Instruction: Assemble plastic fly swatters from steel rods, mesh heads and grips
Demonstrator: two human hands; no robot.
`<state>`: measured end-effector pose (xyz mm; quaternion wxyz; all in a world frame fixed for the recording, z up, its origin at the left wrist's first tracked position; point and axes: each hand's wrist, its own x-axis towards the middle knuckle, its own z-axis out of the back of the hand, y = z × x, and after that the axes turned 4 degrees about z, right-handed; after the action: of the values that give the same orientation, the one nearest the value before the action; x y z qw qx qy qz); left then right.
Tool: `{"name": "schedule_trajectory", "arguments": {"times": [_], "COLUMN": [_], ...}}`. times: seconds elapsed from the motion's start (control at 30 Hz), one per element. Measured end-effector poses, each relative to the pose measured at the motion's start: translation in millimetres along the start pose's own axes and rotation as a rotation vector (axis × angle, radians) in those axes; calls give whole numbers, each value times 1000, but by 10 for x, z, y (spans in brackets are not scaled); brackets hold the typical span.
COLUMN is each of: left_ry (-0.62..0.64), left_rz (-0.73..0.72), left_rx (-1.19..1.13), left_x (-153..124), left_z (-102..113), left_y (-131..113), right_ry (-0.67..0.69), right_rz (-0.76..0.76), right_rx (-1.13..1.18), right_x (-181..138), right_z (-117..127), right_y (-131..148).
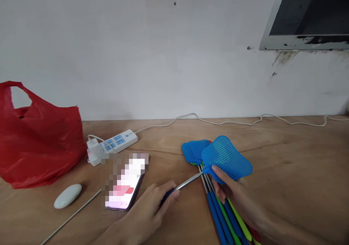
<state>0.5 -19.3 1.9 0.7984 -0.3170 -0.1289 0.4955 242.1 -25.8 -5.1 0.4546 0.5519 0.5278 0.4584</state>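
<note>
A blue fly swatter (227,159) is held between both hands above the wooden table (286,154). The fingers of the left hand (152,205) are closed around the blue grip at the end of its thin metal shaft (188,181), while the fingers of the right hand (231,190) are pinched on the lower edge of the mesh head, so that the swatter is supported at both ends and its head is kept raised and tilted. Just beneath the right fingers a bundle of other swatters (218,208) is laid flat on the table, blue and green handles side by side and running towards the person, their blue heads stacked just behind the held head. Just left of the left fingers a phone (127,187) is lying face up with its screen lit. Farther left, a white oval object (67,196) and a thin metal rod (71,216) are seen, with a white power strip (113,145) and a red plastic bag (38,139) beyond them, near the wall.
</note>
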Motion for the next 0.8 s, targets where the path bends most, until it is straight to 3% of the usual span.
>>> {"name": "schedule_trajectory", "arguments": {"times": [0.17, 0.43, 0.5, 0.63, 0.73, 0.8], "left_ry": [-19, -14, 81, 480, 658, 715], "left_rz": [43, 19, 100, 402, 446, 447], "left_rx": [-70, -169, -343, -884, -1186, -1253], "left_x": [-67, -63, -68, -29, 11, 16], "left_z": [-111, -197, -141, 52, 157, 169], "left_y": [-100, -152, -158, -189, -199, -179], "right_ry": [115, 186, 194, 189, 186, 183], "right_rz": [-74, -70, -83, -106, -84, -84], "right_rx": [86, 115, 113, 140, 164, 169], "right_x": [0, 14, 20, 18, 10, 7], "right_z": [-48, -52, -43, -43, -50, -49], "right_y": [51, -124, -100, 3, 21, -4]}}
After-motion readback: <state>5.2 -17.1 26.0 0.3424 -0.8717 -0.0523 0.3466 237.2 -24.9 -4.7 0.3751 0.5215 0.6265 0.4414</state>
